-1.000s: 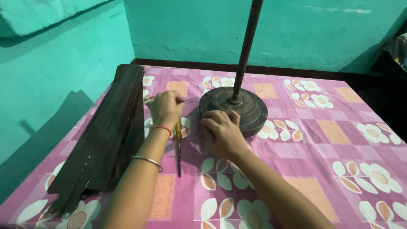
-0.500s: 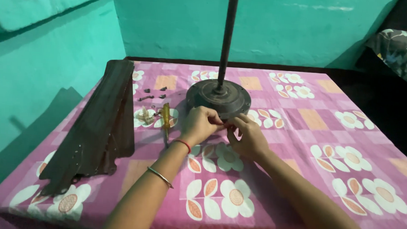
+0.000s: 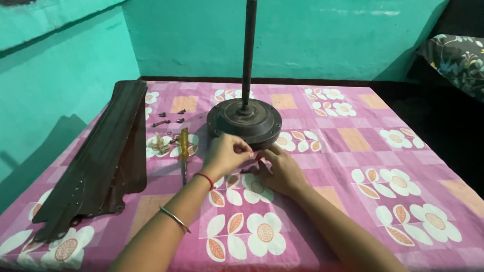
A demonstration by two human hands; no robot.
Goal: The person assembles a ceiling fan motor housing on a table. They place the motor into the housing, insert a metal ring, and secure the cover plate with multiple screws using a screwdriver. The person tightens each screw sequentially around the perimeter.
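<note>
Left of the round fan motor (image 3: 244, 121) lie stacked dark blades (image 3: 99, 152), loose screws (image 3: 167, 119) and a yellow-handled screwdriver (image 3: 183, 150). The left hand (image 3: 225, 156), fingers curled, meets the right hand (image 3: 280, 171) just in front of the motor's near rim; whether they pinch anything cannot be told.

1 head view — looking down, forward over the table (image 3: 359, 156), near.

Both forearms reach forward, left hand (image 3: 226, 153) and right hand (image 3: 280, 170) meeting, fingers curled close together, possibly pinching something small.
</note>
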